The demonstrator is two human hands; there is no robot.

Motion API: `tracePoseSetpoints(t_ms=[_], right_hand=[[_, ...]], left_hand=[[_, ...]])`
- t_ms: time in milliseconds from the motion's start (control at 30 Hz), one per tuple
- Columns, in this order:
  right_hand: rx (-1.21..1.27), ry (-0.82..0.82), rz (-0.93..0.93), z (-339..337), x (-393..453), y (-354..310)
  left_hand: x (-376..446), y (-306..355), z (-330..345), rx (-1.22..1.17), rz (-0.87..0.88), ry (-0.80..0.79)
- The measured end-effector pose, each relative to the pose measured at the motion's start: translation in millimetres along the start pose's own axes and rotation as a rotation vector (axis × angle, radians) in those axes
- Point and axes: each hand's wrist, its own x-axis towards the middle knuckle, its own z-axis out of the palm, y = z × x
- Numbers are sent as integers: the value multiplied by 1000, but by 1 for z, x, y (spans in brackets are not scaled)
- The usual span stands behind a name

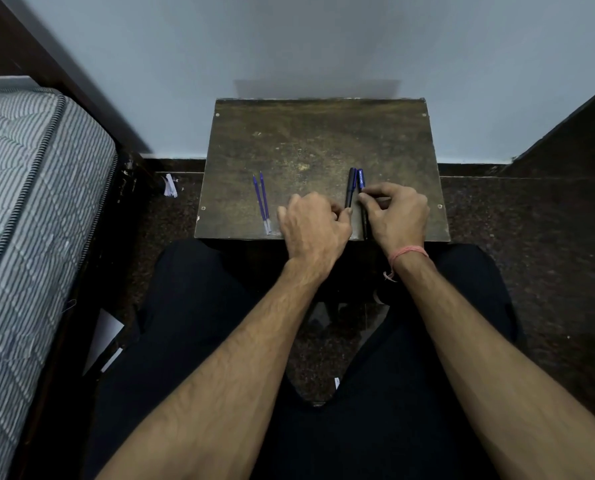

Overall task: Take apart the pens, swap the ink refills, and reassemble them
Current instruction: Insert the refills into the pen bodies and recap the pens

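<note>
Both forearms reach over dark trousers to a small worn table [320, 140]. Left hand [315, 226], curled, touches the black pen [350, 188]; right hand [398, 213] pinches the blue pen [361, 178]. Two refills [263, 202] lie apart leftward; all point away toward the wall. A mattress [29, 202] crowds the left.

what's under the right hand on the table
The lower part of the blue pen runs under the right hand, fingers pinching it. Its covered length is hidden.
</note>
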Motion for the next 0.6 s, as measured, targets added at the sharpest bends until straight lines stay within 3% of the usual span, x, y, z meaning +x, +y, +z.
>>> tracePoseSetpoints(t_ms=[600], right_hand=[[95,-28,31,3,2,4]], left_hand=[[-10,11,11,5,83,-10]])
